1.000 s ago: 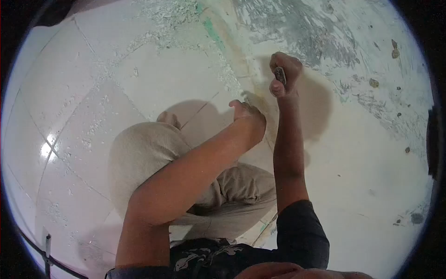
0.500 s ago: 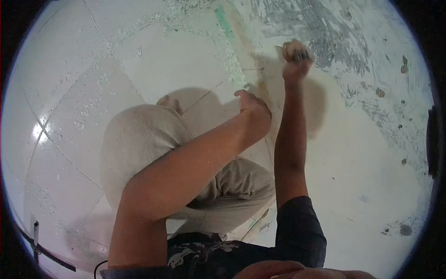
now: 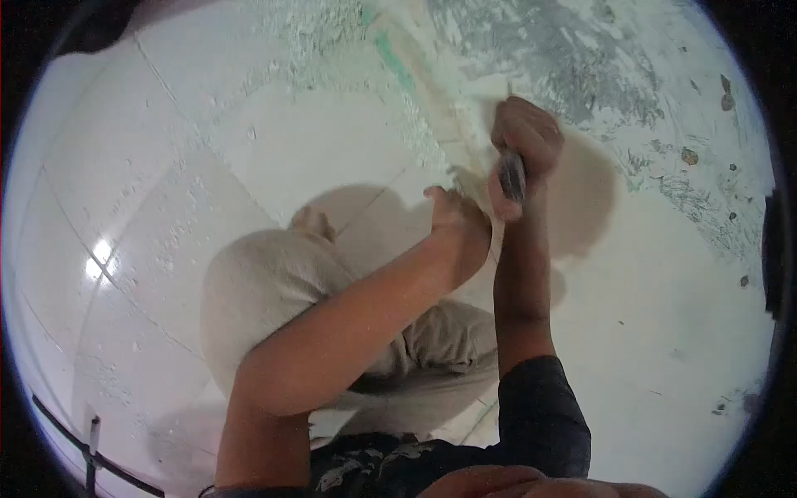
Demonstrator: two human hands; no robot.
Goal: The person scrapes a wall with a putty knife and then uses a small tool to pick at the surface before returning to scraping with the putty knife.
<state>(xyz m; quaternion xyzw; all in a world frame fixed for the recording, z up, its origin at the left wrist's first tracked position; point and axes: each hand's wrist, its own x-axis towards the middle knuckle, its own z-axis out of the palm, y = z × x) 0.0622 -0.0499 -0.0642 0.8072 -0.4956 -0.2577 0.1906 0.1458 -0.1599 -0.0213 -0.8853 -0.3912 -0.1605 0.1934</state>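
Note:
My right hand [image 3: 526, 148] is wrapped round the dark handle [image 3: 512, 176] of a tool, close to the wall [image 3: 647, 274]. A thin part of the tool sticks out past the far side of the fist; its full shape is hidden. Lower and to the left, my left hand [image 3: 458, 214] is bent at the wrist near the base of the wall, fingers partly hidden. Whether it holds anything does not show. Grey, scraped-looking patches [image 3: 573, 75] mark the wall above my right hand.
White crumbs and flakes [image 3: 307, 41] lie on the tiled floor [image 3: 141, 241]. A green strip [image 3: 394, 60] runs along the floor edge. My bent knee [image 3: 266, 290] and a foot [image 3: 312, 222] are at centre left. A black cable or bar [image 3: 62, 427] lies lower left.
My right hand has come down and nearer to my left hand, and the tool has turned so its handle shows. The whole view has shifted slightly, and a dark shape has appeared at upper left.

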